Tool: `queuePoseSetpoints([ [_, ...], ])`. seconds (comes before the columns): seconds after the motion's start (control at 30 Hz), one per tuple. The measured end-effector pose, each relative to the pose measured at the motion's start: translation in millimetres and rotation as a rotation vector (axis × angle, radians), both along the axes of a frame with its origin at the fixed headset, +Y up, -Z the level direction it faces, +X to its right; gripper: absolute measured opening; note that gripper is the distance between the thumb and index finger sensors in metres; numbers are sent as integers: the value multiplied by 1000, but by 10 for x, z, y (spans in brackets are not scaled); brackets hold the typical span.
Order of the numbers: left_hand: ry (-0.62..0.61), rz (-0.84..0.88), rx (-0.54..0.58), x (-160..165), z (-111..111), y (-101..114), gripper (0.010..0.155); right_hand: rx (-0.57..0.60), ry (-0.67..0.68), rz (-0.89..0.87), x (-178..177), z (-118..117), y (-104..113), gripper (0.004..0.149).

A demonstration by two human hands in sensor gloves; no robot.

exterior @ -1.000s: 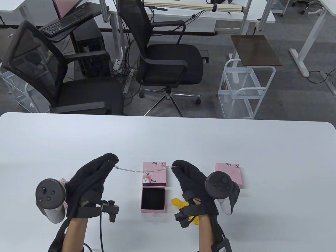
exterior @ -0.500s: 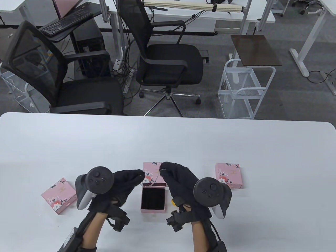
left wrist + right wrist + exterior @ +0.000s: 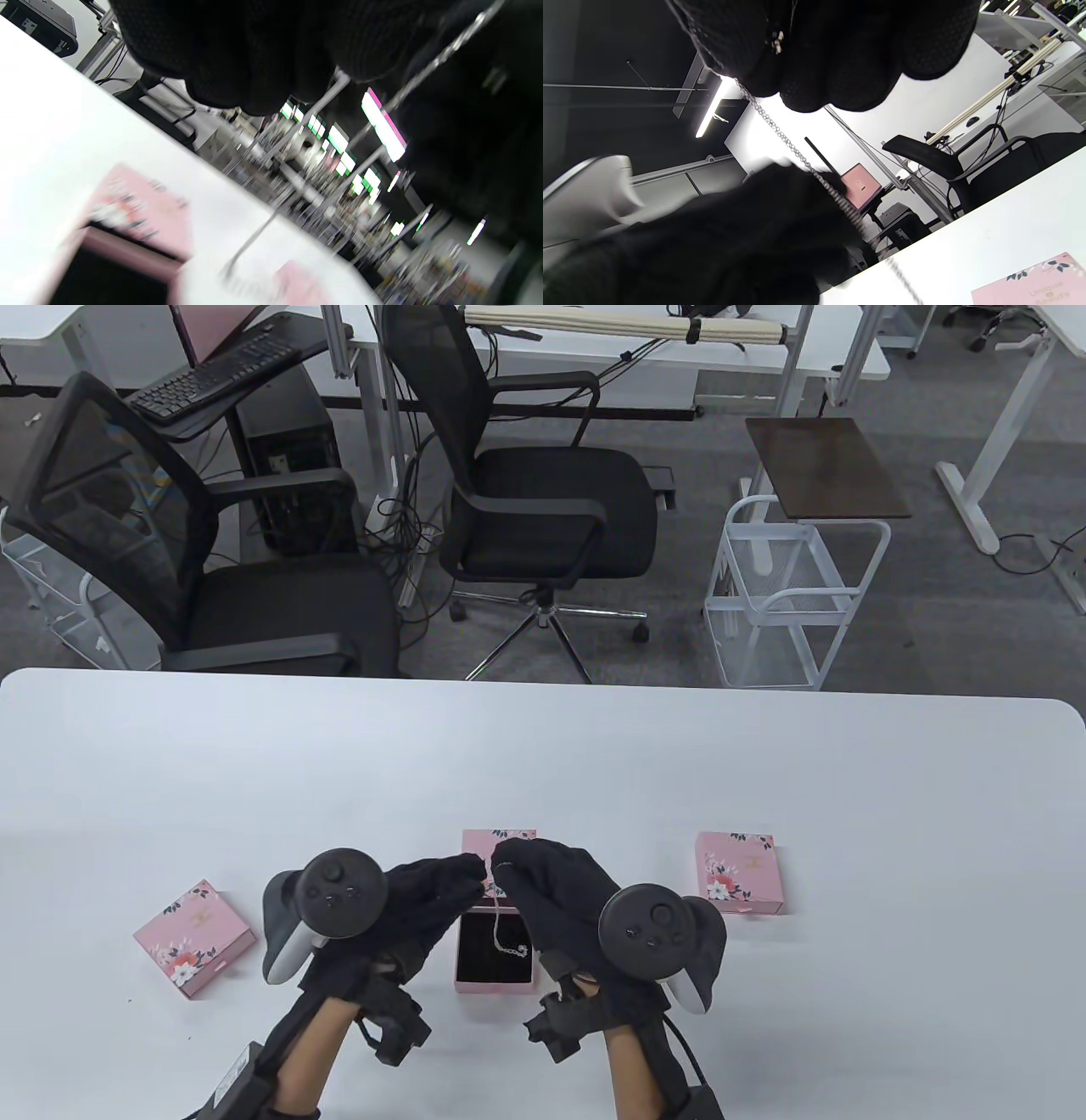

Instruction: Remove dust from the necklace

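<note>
A thin silver necklace [image 3: 497, 929] hangs doubled from both hands, its low end lying inside the open pink box [image 3: 495, 952] with a black lining. My left hand [image 3: 462, 881] and right hand [image 3: 516, 875] sit close together above the box, each pinching an end of the chain. In the right wrist view the chain [image 3: 793, 150] runs down from my curled right fingers [image 3: 831, 67]. In the blurred left wrist view the chain [image 3: 441, 55] shows beside my left fingers [image 3: 237, 63], and the open box [image 3: 114, 271] lies below.
The box's pink floral lid [image 3: 497, 845] lies just behind the hands. Two more pink floral boxes rest on the white table [image 3: 543, 763], one at the left [image 3: 193, 937] and one at the right [image 3: 736, 871]. Office chairs [image 3: 543, 509] and a white wire cart [image 3: 789, 594] stand beyond the far edge.
My hands came together from a wide stretch, so the taut chain went slack and folded. Its low end has dropped into the open box. The yellow cloth is now hidden.
</note>
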State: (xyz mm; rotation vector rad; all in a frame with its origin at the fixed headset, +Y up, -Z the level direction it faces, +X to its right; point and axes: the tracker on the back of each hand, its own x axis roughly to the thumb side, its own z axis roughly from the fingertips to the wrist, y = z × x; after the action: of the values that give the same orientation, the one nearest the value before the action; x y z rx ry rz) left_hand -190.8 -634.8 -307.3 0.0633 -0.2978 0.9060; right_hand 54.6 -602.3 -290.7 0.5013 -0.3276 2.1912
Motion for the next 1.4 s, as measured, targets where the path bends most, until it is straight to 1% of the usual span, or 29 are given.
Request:
queuePoseSetpoints([
  [0.03,4,132,12,-19,28,22,47,4,-6,5,0,2,2,35],
  [0.07,-15,235,-9,-13,48,44,48,8,-9,11,-2,4,5,35],
  [0.1,-53,267,-39,1,61,61,50,11,-11,12,-5,8,8,35],
  [0.17,-134,212,-87,49,73,82,53,21,-16,12,-14,21,15,35],
  [0.23,-132,111,-69,109,82,82,52,31,-19,18,-28,37,28,34],
  [0.3,-109,77,-45,156,90,74,47,42,-24,33,-40,50,39,34],
  [0.37,-108,111,-27,175,97,73,38,47,-32,46,-42,51,39,34],
  [0.43,-121,130,-32,175,103,82,37,50,-42,50,-31,45,34,35],
  [0.53,-182,136,-52,157,94,98,38,27,-48,28,10,0,-13,35],
  [0.7,-249,216,-114,128,70,93,39,-52,-20,-32,43,-95,-125,36],
  [0.77,-258,266,-141,109,55,73,39,-111,13,-38,32,-142,-187,36],
  [0.87,-262,314,-167,86,33,44,39,-153,33,-32,4,-179,-244,37],
  [1.0,-249,388,-194,61,20,14,38,-205,58,14,-32,-209,-291,39],
  [1.13,-157,454,-200,2,28,-4,38,-207,44,38,-41,-216,-303,44],
  [1.23,-86,461,-175,-58,31,-1,37,-164,11,26,-29,-174,-244,46],
  [1.33,-34,457,-153,-96,30,-3,37,-103,-3,-13,-36,-109,-158,41],
  [1.4,5,464,-135,-111,38,-5,37,-88,27,-29,-66,-58,-97,38],
])
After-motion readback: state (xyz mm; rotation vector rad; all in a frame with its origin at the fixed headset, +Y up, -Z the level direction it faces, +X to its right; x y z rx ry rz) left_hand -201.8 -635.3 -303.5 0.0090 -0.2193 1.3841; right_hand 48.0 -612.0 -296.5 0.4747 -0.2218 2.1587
